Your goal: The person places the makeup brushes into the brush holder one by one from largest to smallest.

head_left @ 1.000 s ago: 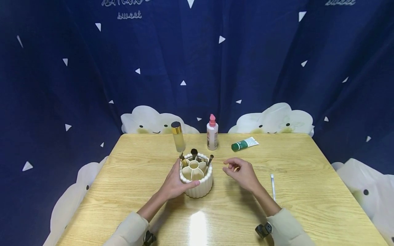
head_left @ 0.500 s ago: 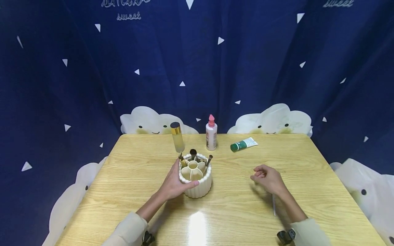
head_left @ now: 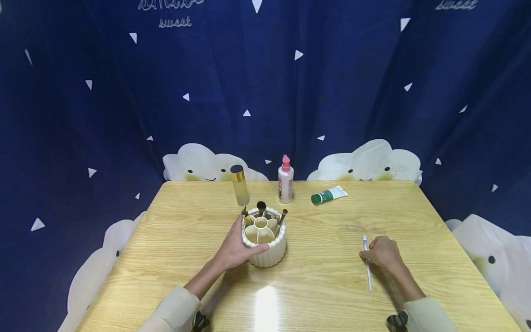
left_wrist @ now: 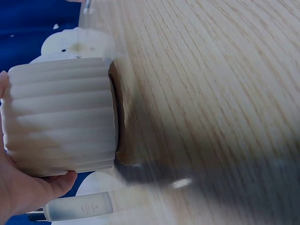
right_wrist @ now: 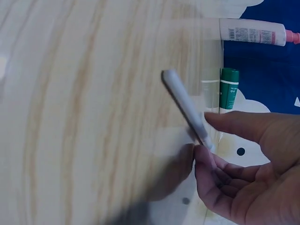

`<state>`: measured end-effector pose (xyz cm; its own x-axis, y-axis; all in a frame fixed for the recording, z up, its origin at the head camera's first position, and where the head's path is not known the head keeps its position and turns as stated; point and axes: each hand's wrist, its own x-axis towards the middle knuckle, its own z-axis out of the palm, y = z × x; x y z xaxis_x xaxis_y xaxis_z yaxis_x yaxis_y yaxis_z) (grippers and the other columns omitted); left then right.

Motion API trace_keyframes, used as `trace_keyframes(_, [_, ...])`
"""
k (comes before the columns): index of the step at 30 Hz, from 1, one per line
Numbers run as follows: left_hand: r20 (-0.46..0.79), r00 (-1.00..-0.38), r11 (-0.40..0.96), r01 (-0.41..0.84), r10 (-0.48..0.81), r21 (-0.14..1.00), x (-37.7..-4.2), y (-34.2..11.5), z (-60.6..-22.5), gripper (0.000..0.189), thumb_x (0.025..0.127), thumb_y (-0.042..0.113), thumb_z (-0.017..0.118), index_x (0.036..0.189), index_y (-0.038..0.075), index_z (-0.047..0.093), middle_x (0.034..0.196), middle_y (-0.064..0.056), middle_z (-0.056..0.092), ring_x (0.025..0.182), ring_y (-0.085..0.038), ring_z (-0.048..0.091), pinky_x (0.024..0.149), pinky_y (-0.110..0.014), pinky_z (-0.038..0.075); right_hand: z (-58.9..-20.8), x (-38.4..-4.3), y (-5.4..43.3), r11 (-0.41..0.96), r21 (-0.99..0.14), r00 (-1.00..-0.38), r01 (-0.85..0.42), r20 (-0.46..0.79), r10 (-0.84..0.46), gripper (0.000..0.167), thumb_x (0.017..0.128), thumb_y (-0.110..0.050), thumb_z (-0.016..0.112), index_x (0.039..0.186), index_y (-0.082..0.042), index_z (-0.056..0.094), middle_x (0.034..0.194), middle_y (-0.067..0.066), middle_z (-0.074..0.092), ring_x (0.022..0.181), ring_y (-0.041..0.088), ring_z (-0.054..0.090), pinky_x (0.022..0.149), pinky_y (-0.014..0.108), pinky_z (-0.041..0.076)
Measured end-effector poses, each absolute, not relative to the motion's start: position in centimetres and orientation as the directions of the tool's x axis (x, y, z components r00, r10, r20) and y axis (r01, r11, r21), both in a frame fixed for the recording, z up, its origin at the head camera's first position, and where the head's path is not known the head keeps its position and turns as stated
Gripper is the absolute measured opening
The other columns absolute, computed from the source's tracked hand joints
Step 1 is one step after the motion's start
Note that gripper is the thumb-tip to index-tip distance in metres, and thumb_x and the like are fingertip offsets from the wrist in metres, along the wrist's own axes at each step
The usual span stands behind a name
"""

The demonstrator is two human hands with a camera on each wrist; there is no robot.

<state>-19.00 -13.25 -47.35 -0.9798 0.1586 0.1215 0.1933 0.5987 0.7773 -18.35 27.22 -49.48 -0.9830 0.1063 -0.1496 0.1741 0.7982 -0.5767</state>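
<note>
In the head view my left hand [head_left: 237,249] grips a cream ribbed round organizer [head_left: 267,256], thumb across its front and fingers at its left side. Its top is split into petal-shaped compartments, and several makeup brushes [head_left: 261,207] stand in them. The left wrist view shows the organizer's ribbed wall [left_wrist: 61,117] with fingers on either side. My right hand [head_left: 385,252] is down at the right of the table by a thin white stick [head_left: 368,274]. In the right wrist view, thumb and index finger stand apart on either side of the stick [right_wrist: 187,105].
Behind the organizer stand a gold-collared bottle with a black cap [head_left: 240,186] and a white pump bottle with a pink top [head_left: 286,184]. A green and white tube [head_left: 329,195] lies at the back right. A blue curtain [head_left: 265,83] hangs behind the wooden table [head_left: 174,216].
My right hand has moved right and toward the front edge, from beside the organizer down to the white stick. My left hand and the organizer have stayed put.
</note>
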Motion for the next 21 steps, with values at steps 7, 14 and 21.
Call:
trace_keyframes(7, [0.128, -0.978, 0.584, 0.203, 0.167, 0.786, -19.1, -13.2, -47.4, 0.112, 0.061, 0.061, 0.079, 0.149, 0.019, 0.023, 0.140, -0.009, 0.044, 0.129, -0.027, 0.045, 0.108, -0.052, 0.037, -49.8, -18.7, 27.3, 0.824, -0.542, -0.983, 0.167, -0.159, 0.095, 0.027, 0.072, -0.008, 0.064, 0.050, -0.012, 0.049, 0.043, -0.008, 0.038, 0.040, 0.004, 0.032, 0.040, 0.015, 0.029])
trace_keyframes(14, [0.130, -0.975, 0.577, 0.212, 0.180, 0.789, -19.2, -13.0, -47.4, 0.110, 0.061, 0.059, 0.080, 0.148, 0.021, 0.024, 0.137, -0.008, 0.046, 0.127, -0.025, 0.046, 0.108, -0.051, 0.037, -49.7, -19.4, 26.8, 0.815, -0.560, -0.986, 0.146, -0.149, 0.075, 0.019, 0.071, -0.010, 0.065, 0.056, -0.009, 0.053, 0.050, -0.005, 0.045, 0.047, 0.008, 0.038, 0.043, 0.018, 0.032])
trace_keyframes(21, [0.126, -0.977, 0.577, 0.203, 0.171, 0.791, -19.1, -13.2, -47.3, 0.111, 0.061, 0.058, 0.081, 0.148, 0.018, 0.024, 0.136, -0.008, 0.047, 0.126, -0.026, 0.047, 0.107, -0.051, 0.038, -48.7, -20.1, 25.0, 0.754, -0.643, -0.989, 0.135, -0.128, 0.068, 0.024, 0.073, -0.009, 0.062, 0.092, 0.006, 0.063, 0.071, 0.008, 0.066, 0.059, 0.015, 0.056, 0.047, 0.025, 0.044])
